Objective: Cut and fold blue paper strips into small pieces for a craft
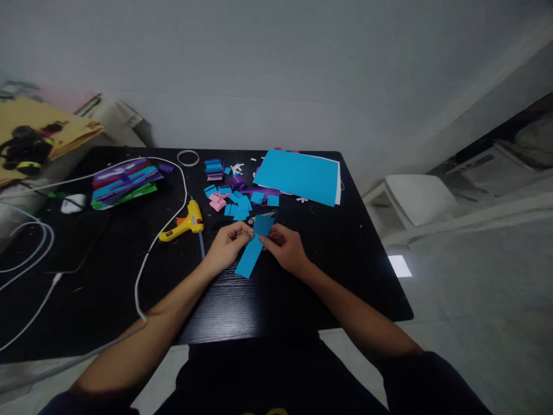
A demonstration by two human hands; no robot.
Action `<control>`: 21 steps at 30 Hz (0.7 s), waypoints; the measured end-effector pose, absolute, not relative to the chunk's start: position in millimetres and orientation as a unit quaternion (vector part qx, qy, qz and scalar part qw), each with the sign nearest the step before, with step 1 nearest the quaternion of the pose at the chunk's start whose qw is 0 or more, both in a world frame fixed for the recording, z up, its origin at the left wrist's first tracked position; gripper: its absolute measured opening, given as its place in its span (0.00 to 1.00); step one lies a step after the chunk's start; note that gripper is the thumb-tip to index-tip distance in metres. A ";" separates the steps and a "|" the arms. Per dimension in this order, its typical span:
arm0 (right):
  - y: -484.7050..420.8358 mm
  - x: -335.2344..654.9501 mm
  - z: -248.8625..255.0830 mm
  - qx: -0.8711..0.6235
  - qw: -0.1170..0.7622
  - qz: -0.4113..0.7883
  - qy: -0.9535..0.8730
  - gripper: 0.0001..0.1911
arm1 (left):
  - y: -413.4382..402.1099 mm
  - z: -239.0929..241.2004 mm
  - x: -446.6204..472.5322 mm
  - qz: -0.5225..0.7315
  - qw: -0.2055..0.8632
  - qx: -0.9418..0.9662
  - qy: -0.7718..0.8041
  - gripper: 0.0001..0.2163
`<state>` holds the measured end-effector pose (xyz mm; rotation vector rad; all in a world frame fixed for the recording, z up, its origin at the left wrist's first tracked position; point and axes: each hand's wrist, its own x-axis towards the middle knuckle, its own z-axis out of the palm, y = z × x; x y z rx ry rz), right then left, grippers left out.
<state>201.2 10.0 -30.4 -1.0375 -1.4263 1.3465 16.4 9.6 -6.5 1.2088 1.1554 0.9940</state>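
A strip of blue paper is held between my two hands above the black table, bent or creased near its upper part. My left hand pinches its left edge with thumb and fingers. On the opposite edge, my right hand grips it the same way. Just behind the strip lies a pair of scissors, partly covered by the paper. Small blue paper pieces and pink paper pieces are scattered beyond my left hand.
Left of my hands lies a yellow glue gun with a glue stick. Blue sheets rest at the back right. Colourful folded paper sits at the left. A white cable crosses the black table; a white stool stands to the right.
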 end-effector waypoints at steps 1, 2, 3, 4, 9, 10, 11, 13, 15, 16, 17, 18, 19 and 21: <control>9.9 201.1 -31.0 -0.416 0.448 0.543 -0.576 0.12 | 9.5 -6.1 16.7 0.422 0.563 0.514 0.491 0.12; 9.9 201.2 -31.3 -0.413 0.450 0.542 -0.577 0.12 | 9.4 -5.8 16.8 0.421 0.563 0.514 0.491 0.12; 9.9 201.4 -31.1 -0.408 0.451 0.543 -0.580 0.12 | 9.3 -5.5 16.7 0.420 0.563 0.514 0.492 0.12; 10.1 201.6 -30.4 -0.399 0.453 0.547 -0.579 0.12 | 9.2 -5.4 16.5 0.419 0.563 0.516 0.492 0.12; 12.2 202.4 -23.2 -0.350 0.451 0.618 -0.540 0.12 | 9.5 -6.7 13.9 0.414 0.558 0.524 0.493 0.11; 12.6 202.3 -22.1 -0.351 0.448 0.627 -0.532 0.12 | 9.5 -6.9 13.6 0.413 0.558 0.523 0.494 0.11; 12.8 201.9 -21.3 -0.354 0.447 0.631 -0.526 0.12 | 9.5 -7.0 13.4 0.411 0.559 0.522 0.495 0.12; 12.8 201.0 -20.8 -0.357 0.450 0.634 -0.518 0.13 | 9.3 -6.8 13.3 0.406 0.563 0.522 0.495 0.12; 12.8 200.2 -21.4 -0.357 0.452 0.636 -0.514 0.14 | 9.1 -6.0 13.4 0.402 0.565 0.524 0.495 0.12; 12.9 199.9 -21.8 -0.358 0.451 0.638 -0.511 0.14 | 9.0 -5.5 13.5 0.402 0.564 0.525 0.494 0.12; 13.2 199.7 -22.2 -0.361 0.451 0.641 -0.506 0.15 | 8.8 -4.8 13.7 0.402 0.564 0.526 0.494 0.12; 13.7 199.8 -22.5 -0.367 0.451 0.644 -0.498 0.15 | 8.6 -4.0 14.0 0.404 0.564 0.526 0.493 0.12; 14.4 200.0 -22.7 -0.375 0.452 0.647 -0.486 0.16 | 8.4 -3.3 14.3 0.405 0.566 0.524 0.490 0.12; 16.1 201.0 -22.6 -0.395 0.458 0.653 -0.456 0.16 | 7.9 -2.1 15.4 0.403 0.584 0.515 0.480 0.13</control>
